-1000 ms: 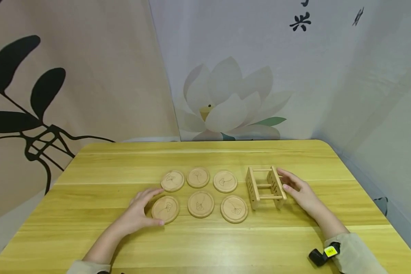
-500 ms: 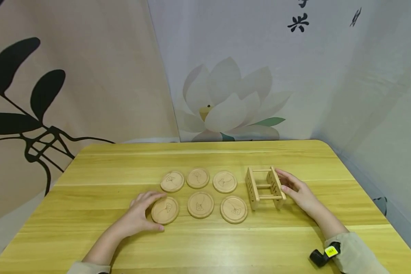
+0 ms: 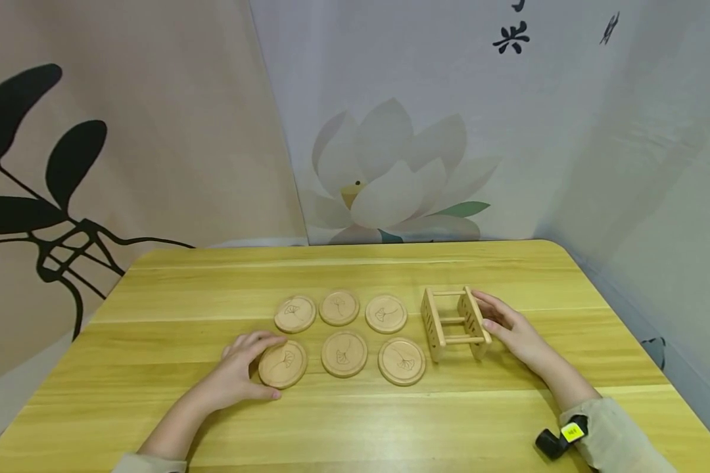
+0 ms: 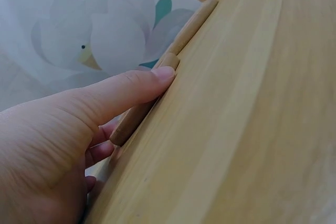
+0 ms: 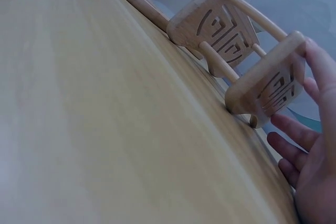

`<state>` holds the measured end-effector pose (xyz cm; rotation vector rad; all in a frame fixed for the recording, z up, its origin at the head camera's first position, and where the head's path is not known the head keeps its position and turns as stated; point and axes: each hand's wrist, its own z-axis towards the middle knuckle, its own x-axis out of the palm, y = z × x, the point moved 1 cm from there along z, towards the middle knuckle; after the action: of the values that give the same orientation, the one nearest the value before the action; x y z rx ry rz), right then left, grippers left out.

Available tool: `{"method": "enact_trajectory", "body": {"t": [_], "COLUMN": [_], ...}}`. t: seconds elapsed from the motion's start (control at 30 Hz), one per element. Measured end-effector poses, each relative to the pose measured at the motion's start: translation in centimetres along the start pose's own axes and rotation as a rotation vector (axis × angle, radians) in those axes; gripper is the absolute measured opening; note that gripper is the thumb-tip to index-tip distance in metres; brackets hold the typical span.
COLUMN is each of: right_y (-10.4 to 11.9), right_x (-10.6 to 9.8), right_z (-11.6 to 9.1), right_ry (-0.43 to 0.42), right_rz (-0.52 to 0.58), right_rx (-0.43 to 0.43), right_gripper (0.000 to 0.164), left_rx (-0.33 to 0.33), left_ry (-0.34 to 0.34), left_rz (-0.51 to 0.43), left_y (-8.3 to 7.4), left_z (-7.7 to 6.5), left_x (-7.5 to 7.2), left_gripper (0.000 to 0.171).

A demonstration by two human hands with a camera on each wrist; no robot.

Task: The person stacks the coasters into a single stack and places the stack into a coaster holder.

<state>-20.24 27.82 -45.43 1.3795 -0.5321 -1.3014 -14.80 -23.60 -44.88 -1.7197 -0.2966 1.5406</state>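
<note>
My left hand [image 3: 242, 371] spans a round wooden coaster [image 3: 283, 364] at the front left, holding it by the rim with thumb and fingers on opposite sides. The coaster lies flat on the table and bears a carved ginkgo leaf. In the left wrist view the thumb [image 4: 134, 87] lies along the coaster's edge [image 4: 139, 116]. My right hand [image 3: 511, 332] rests against the outer side of a wooden coaster rack [image 3: 454, 322]. In the right wrist view its fingers [image 5: 294, 129] are spread beside the rack's cut-out side panel [image 5: 273, 85], and the palm is apart from it.
Several more carved coasters lie flat in two rows between the hands, among them one at the front middle [image 3: 344, 354] and one at the front right [image 3: 402, 361]. The wooden table [image 3: 355, 427] reaches back to a printed curtain [image 3: 390, 164].
My left thumb has drawn back from over the coaster to its near rim, and the forefinger has come over its far edge. The right hand and the rack stay in place.
</note>
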Motion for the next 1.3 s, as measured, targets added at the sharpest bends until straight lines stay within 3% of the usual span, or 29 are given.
{"method": "enact_trajectory", "body": {"t": [0.83,1.3], "right_y": [0.30,0.02], "right_x": [0.16,0.09], "right_z": [-0.05,0.06], "right_ry": [0.011,0.013], "right_rz": [-0.024,-0.041], "right_rx": [-0.002,-0.014], "right_gripper": [0.051,0.051], "left_rx": [-0.035,-0.033], "left_ry": [-0.004,-0.008], "left_rz": [-0.020,-0.093], "left_y": [0.15,0.14], "left_z": [0.01,0.11], "left_x": [-0.01,-0.01], "left_gripper": [0.087,0.087]}}
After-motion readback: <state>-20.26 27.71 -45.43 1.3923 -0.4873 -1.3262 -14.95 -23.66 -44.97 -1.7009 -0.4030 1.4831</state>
